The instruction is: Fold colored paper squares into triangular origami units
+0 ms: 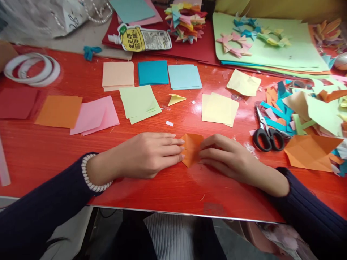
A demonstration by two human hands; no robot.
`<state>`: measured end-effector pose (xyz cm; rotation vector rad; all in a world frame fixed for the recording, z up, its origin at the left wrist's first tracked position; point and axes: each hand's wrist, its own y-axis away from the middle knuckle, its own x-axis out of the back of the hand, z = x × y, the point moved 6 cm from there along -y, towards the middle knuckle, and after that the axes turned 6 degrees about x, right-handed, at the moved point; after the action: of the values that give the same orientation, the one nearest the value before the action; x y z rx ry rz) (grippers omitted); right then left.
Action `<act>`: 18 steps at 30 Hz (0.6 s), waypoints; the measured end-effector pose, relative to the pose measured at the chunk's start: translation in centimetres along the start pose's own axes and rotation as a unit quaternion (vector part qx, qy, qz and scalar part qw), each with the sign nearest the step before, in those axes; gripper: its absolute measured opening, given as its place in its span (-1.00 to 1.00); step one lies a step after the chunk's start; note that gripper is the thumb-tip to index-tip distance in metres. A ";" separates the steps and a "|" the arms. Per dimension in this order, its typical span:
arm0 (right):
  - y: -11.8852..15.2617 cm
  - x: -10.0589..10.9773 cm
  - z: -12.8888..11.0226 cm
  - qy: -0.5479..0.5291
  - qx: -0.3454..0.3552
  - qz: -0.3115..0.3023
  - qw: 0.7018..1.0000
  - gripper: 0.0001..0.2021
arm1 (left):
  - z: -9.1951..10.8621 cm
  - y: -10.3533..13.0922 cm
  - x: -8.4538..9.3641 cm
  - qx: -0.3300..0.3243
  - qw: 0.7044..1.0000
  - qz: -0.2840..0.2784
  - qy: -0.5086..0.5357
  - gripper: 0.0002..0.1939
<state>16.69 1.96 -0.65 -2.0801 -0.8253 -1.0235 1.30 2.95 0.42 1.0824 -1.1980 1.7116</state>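
An orange paper [192, 148] with creases and folded edges lies on the red table between my two hands. My left hand [151, 153] is laid flat, its fingers stretched out together and the fingertips on the paper's left edge. At the right edge, my right hand [230, 155] has its fingers bent and pressed together on the paper, with the thumb hidden. Beyond the hands are a small folded yellow piece [176, 99], a stack of light green squares [140, 103] and pale yellow squares [219, 109].
Black-handled scissors [267, 135] lie right of my right hand, beside a heap of paper scraps [311, 108]. Pink [94, 115] and orange squares [60, 111] are at the left. Tape rolls [32, 69], a pouch [146, 39] and paper wreaths [185, 21] stand further back.
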 end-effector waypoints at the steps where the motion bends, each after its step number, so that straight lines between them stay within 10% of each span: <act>1: -0.2 -0.1 0.0 -0.014 -0.014 0.003 1.000 -0.86 | 0.0 0.0 -0.1 0.000 1.000 -0.003 -0.001 -0.67; 18: -0.8 -0.8 0.1 -0.033 -0.168 0.028 0.985 -0.94 | 1.7 -0.5 0.8 0.003 0.999 0.015 -0.051 -0.76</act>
<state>15.74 2.27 -1.19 -2.4160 -0.6571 -1.1323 1.83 1.56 1.68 1.1735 -1.2798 1.6998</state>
